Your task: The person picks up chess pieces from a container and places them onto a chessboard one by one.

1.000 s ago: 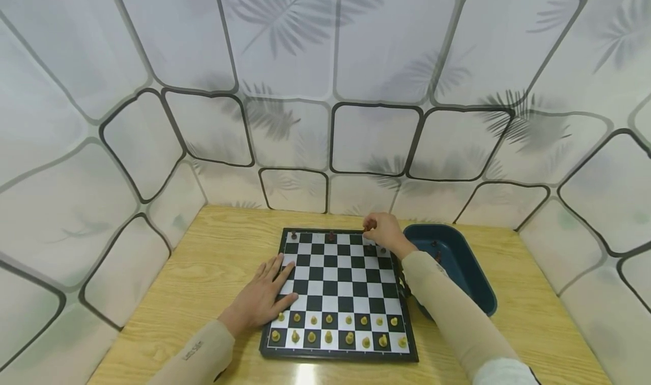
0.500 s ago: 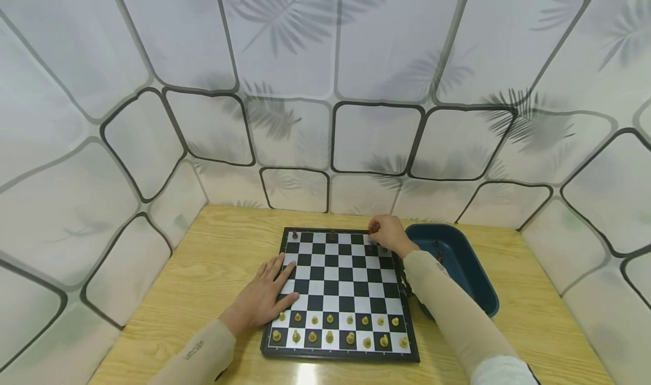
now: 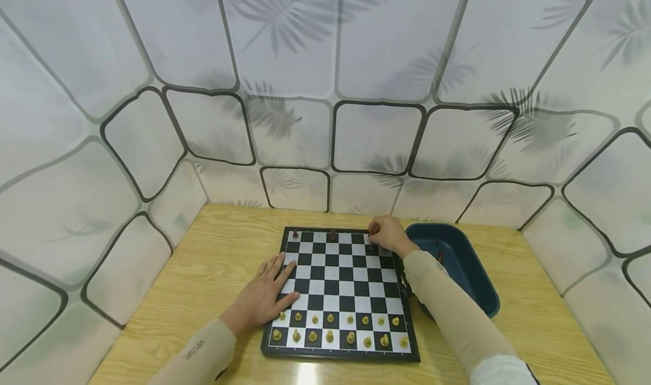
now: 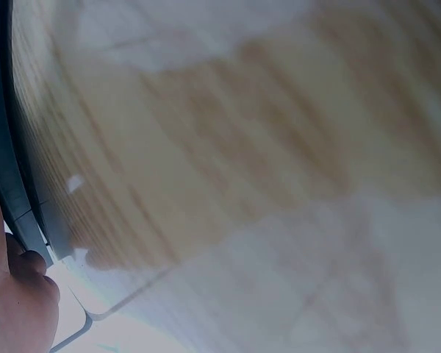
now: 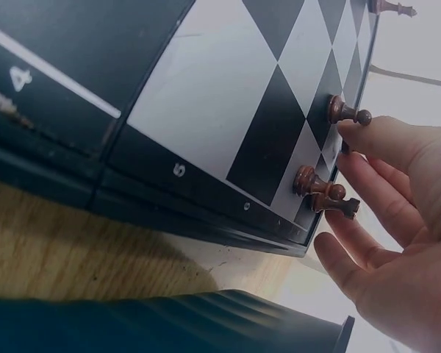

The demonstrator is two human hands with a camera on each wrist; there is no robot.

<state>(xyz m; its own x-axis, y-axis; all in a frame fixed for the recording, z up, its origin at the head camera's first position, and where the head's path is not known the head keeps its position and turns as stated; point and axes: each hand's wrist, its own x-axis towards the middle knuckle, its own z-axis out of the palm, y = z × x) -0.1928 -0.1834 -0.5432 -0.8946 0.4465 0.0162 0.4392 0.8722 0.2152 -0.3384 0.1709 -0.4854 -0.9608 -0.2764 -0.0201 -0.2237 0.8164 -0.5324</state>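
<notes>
My left hand lies with its fingers spread on the left edge of the chessboard. In the left wrist view only part of that hand shows, at the lower left. At the board's far right corner my right hand pinches a brown chess piece, mostly hidden by the fingers. The right wrist view shows the thumb and fingers of the right hand close to one brown pawn. Another brown pawn and a brown rook stand below it, nearer the corner.
Two rows of yellow chess pieces stand along the near side. Two brown pieces stand on the far row. A dark blue tray with several brown pieces sits right of the board on the wooden table.
My right hand has shifted slightly to the right along the far row, then stayed nearly still over the last half second. The left hand has not moved.
</notes>
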